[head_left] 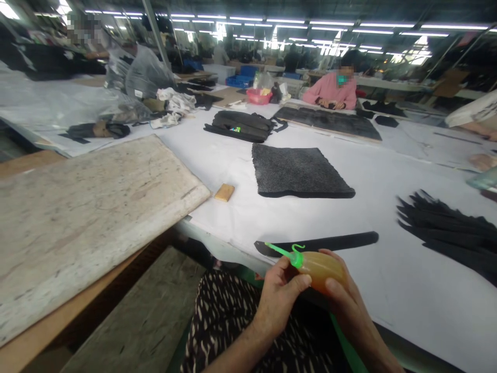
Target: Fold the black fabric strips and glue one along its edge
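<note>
Both of my hands hold a squeeze glue bottle [324,268] with amber contents, a green nozzle and a small green hook at its neck. My left hand [281,292] grips it near the neck, thumb pressed along the side. Around the bottle's rear body wraps my right hand [347,295]. Its nozzle points left, above a long black strip [330,243] lying on the white table [310,217]. Farther back a textured black fabric piece [298,171] lies flat, with a smooth band along its near edge.
A small tan block [224,192] lies near a large worn board [97,207] on the left. Black strips [446,228] are heaped at right. Behind are a black bundle [240,124], a dark panel [330,122], a pink basket [259,97] and a person in pink [330,88].
</note>
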Tool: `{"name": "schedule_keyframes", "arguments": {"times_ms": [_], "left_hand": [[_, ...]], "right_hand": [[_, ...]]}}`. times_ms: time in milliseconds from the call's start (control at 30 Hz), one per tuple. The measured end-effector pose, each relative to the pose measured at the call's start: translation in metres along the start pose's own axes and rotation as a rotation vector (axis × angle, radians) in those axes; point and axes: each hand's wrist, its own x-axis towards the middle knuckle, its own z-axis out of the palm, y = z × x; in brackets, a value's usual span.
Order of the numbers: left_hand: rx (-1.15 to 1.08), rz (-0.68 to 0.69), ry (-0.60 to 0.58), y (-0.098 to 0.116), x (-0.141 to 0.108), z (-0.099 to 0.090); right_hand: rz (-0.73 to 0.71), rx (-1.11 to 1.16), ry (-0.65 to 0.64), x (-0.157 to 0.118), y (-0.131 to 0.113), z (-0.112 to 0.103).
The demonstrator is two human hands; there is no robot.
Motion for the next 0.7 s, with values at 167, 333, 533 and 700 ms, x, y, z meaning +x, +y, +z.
{"name": "schedule_keyframes", "arguments": {"times_ms": [167, 333, 533, 700], "left_hand": [[0.761, 0.386, -0.015, -0.002, -0.008, -0.028], [1.547, 0.908, -0.138, 0.000, -0.009, -0.070], [1.763, 0.925, -0.208, -0.003, 0.000, -0.080], [1.844, 0.852, -0.155, -0.016, 0.007, -0.084]], "right_hand": [[0.157, 0.296, 0.146, 0.006, -0.006, -0.005], [0.198, 0.483, 0.279, 0.026, -0.019, -0.020], [0.212, 0.498, 0.242, 0.060, -0.010, -0.016], [0.185, 0.500, 0.286, 0.080, -0.005, -0.004]]}}
